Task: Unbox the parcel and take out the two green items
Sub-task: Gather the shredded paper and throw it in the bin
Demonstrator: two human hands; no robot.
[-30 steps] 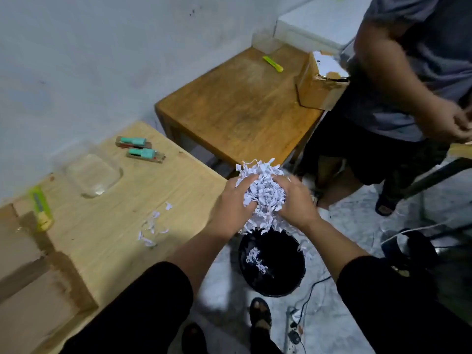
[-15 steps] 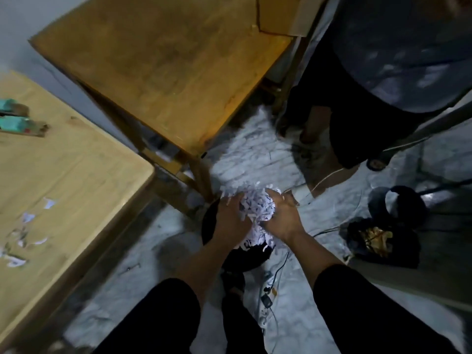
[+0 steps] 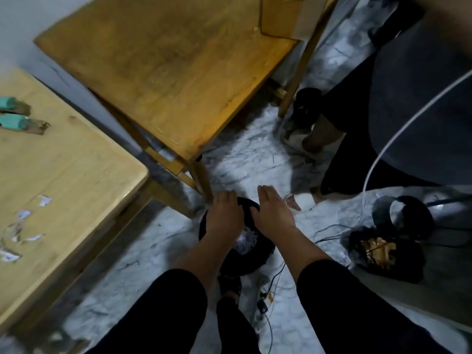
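Observation:
Two green items [image 3: 15, 122] lie side by side on the light wooden table [image 3: 76, 180] at the far left edge. My left hand [image 3: 224, 215] and my right hand [image 3: 270, 213] hover palms down, fingers spread, over a black bin [image 3: 245, 261] on the floor. Both hands hold nothing. White shredded paper [image 3: 245, 242] sits inside the bin, partly hidden by my wrists. The parcel box is out of view.
A darker wooden table [image 3: 178, 67] stands behind the bin, its leg close to my left hand. Another person's legs [image 3: 339, 139] stand at the right. Paper scraps [image 3: 23, 226] dot the light table. Cables [image 3: 268, 300] and a black bag [image 3: 378, 251] lie on the marble floor.
The bundle of shredded paper has left my hands and now lies in the bin. Both hands have flattened out with fingers spread, low over the bin's rim.

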